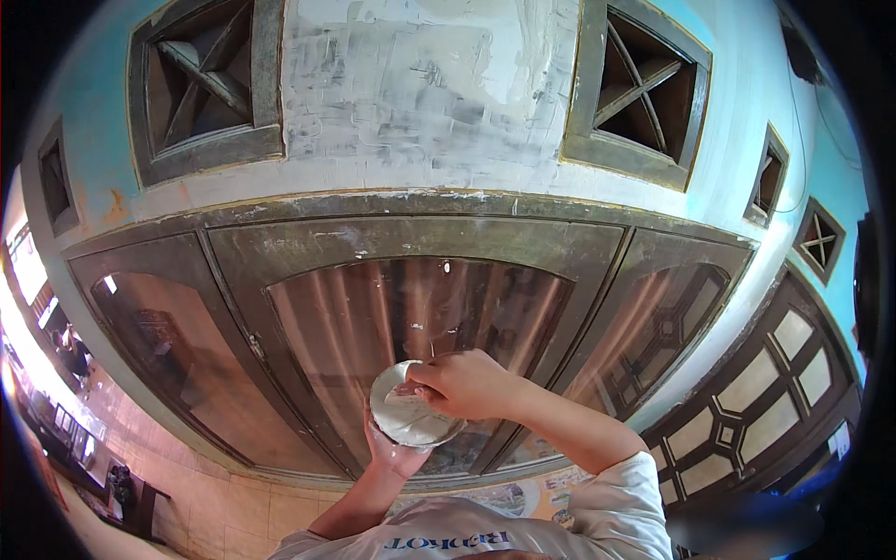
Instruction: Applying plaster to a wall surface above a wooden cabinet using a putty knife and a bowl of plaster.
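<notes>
My left hand point(399, 457) holds a round bowl point(375, 422) from below and along its side, in front of my chest. Thick white paste point(418, 427) fills much of the bowl, and smears of it mark the rim. Over the bowl's right side reaches my right hand point(464, 383), its fingers closed and pointing down at the paste. What those fingers grip is mostly hidden; I cannot make out its kind. Ahead, above the wooden window frame point(420, 235), the wall point(401, 89) carries rough grey and white patches of spread paste.
Two square vents with crossed bars, a left one point(201, 79) and a right one point(644, 89), flank the patched wall. Curtains point(345, 327) hang behind the glass below. A panelled door point(747, 420) stands at the right. Tiled floor point(215, 509) and dark furniture point(121, 495) lie at lower left.
</notes>
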{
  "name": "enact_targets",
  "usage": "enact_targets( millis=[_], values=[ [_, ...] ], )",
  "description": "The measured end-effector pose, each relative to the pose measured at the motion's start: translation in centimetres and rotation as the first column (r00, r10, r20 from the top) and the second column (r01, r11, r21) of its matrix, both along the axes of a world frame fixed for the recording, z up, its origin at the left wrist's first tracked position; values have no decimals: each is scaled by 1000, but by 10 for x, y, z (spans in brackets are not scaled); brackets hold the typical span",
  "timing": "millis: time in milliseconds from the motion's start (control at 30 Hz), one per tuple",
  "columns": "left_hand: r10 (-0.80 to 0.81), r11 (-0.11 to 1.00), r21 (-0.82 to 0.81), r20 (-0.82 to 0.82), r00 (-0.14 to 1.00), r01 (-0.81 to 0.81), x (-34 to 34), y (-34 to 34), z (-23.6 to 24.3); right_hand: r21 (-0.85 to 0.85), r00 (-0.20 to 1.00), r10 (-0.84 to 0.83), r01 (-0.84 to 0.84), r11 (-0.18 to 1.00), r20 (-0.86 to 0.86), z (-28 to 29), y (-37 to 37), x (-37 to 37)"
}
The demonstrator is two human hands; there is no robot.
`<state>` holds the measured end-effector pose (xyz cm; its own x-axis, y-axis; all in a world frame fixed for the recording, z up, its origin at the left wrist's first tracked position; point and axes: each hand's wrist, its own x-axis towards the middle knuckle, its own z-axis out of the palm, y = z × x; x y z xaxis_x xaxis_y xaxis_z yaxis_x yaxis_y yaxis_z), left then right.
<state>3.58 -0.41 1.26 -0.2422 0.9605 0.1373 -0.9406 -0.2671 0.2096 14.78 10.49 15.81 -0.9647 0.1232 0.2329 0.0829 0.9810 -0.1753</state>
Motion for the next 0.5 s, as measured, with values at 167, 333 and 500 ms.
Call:
enact_targets(
  millis=[167, 333, 500],
  values=[
    [-6, 1000, 3, 8, 1000, 6, 0, -1, 3, -11, 996, 30, -31, 999, -79, -6, 1, 0],
    [-14, 1000, 19, 71, 997, 12, 0, 0, 0, 135, 985, 79, -59, 989, -151, -5, -2, 2],
    [12, 1000, 24, 31, 999, -13, -3, 1, 4, 116, 974, 99, -77, 990, -202, 0, 1, 1]
  ],
)
